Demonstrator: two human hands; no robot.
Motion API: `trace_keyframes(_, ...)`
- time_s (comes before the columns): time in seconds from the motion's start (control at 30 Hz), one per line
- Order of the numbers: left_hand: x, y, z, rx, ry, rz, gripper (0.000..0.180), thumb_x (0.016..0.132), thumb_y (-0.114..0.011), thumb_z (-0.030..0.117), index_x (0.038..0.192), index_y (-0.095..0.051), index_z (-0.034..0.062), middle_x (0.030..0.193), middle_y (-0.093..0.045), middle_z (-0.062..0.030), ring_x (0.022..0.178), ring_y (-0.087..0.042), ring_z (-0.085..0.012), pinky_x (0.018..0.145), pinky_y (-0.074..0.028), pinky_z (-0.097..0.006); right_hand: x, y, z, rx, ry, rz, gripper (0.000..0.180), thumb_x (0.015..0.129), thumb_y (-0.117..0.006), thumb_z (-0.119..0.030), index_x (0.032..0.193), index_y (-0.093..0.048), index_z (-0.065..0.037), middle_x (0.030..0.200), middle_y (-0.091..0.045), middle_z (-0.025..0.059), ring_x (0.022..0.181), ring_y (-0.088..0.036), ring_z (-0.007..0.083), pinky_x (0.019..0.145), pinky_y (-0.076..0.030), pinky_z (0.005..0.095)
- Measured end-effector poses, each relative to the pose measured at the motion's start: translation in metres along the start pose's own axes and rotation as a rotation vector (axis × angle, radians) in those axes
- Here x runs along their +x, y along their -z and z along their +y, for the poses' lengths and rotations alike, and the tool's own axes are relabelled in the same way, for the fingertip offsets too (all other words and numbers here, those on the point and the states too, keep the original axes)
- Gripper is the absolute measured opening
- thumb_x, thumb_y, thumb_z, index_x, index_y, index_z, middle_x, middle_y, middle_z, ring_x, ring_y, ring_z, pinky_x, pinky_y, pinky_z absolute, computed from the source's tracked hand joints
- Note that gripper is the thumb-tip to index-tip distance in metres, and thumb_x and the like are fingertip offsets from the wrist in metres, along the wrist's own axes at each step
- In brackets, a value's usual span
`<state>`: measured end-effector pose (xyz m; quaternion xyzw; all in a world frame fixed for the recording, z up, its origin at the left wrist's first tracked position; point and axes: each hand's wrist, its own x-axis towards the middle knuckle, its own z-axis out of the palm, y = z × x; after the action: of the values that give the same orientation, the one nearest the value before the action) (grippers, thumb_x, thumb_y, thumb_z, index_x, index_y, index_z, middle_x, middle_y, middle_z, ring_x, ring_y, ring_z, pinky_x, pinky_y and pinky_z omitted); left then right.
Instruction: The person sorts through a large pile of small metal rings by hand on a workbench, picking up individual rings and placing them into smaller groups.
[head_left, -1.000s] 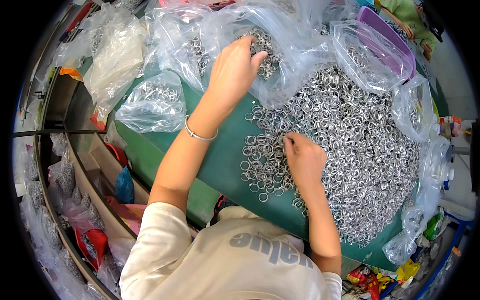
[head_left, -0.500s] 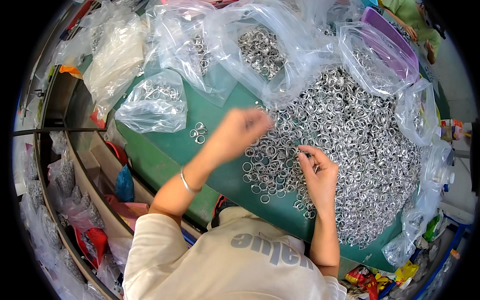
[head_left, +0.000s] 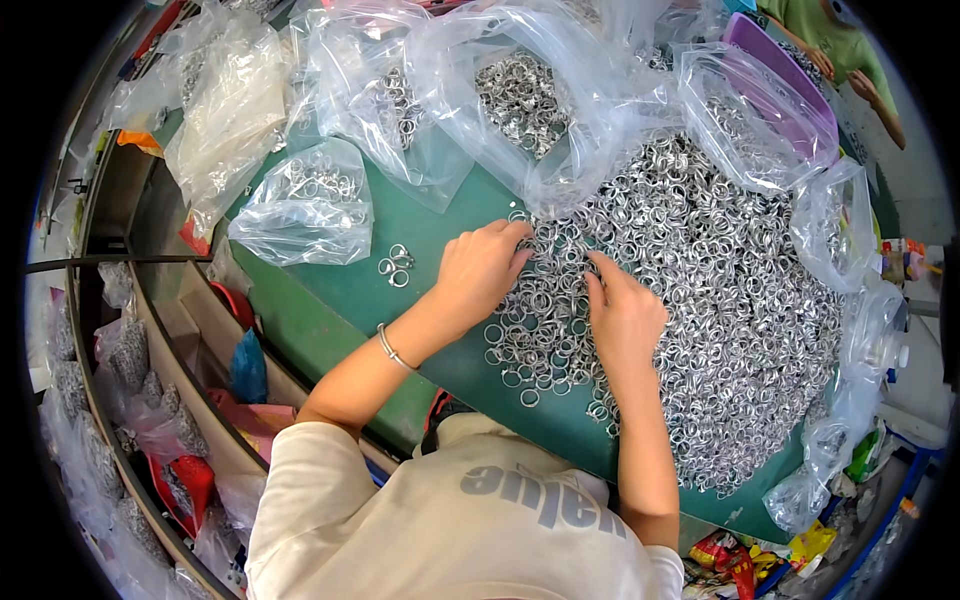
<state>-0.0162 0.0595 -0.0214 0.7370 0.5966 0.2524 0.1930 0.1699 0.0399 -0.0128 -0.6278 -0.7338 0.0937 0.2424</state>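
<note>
A big heap of small silver metal rings (head_left: 720, 270) covers the right half of a green table (head_left: 330, 300). My left hand (head_left: 485, 265) rests palm down on the near left edge of the heap, fingers spread over the rings. My right hand (head_left: 622, 312) lies beside it, fingers pointing up into the rings. Whether either hand pinches a ring is hidden. A thin bracelet (head_left: 390, 348) circles my left wrist. Three loose rings (head_left: 395, 265) lie apart on the bare green surface, left of my left hand.
Clear plastic bags with rings stand behind: one open bag (head_left: 520, 95) at the back centre, a smaller one (head_left: 310, 200) at the left. A purple tray (head_left: 780, 75) sits at the back right. Another person's arms (head_left: 850, 70) show at top right. Shelves with packets (head_left: 130, 400) run along the left.
My left hand has come back from the open bag at the rear down to the heap's near edge. My right hand shifted slightly up the heap. Three loose rings now lie on the bare green.
</note>
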Motion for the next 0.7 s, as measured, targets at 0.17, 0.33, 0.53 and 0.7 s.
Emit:
trace_keyframes(0.17,0.001,0.016,0.006,-0.041,-0.023,0.038,0.014,0.08,-0.066,0.012,0.092,-0.062,0.0071,0.074,-0.061,-0.0121,0.061,-0.059,-0.0313,0.055,-0.045,-0.04,0.002,-0.001,0.007,0.026,0.025,0.061,0.006,0.08,-0.066,-0.011,0.085,-0.064,-0.009,0.066,-0.063,0.0089,0.053,-0.06,0.0281,0.048,-0.045,0.0375)
trace_keyframes(0.33,0.046,0.053,0.013,0.038,-0.109,0.402,0.013,0.081,-0.062,0.008,0.094,-0.062,0.0076,0.054,-0.05,-0.0102,0.048,-0.052,-0.0277,0.048,-0.039,-0.037,-0.006,0.012,0.006,0.108,-0.102,-0.023,0.008,0.081,-0.066,-0.012,0.088,-0.065,-0.009,0.066,-0.064,0.0098,0.054,-0.061,0.0276,0.049,-0.045,0.0374)
trace_keyframes(0.53,0.048,0.045,0.027,0.012,-0.057,0.265,0.015,0.081,-0.061,0.007,0.096,-0.062,0.0065,0.062,-0.057,-0.0138,0.052,-0.056,-0.0284,0.05,-0.043,-0.035,-0.006,0.012,0.003,0.127,-0.086,-0.046,0.011,0.08,-0.067,-0.012,0.09,-0.066,-0.009,0.07,-0.066,0.0102,0.055,-0.061,0.0287,0.051,-0.046,0.0382)
trace_keyframes(0.7,0.005,0.005,0.023,-0.091,-0.225,-0.094,0.013,0.081,-0.065,0.012,0.093,-0.064,0.0064,0.084,-0.065,-0.0115,0.065,-0.061,-0.0304,0.058,-0.048,-0.039,-0.006,0.003,0.004,0.073,0.038,-0.051,0.01,0.079,-0.068,-0.01,0.088,-0.065,-0.008,0.068,-0.064,0.0093,0.053,-0.06,0.0272,0.048,-0.045,0.0361)
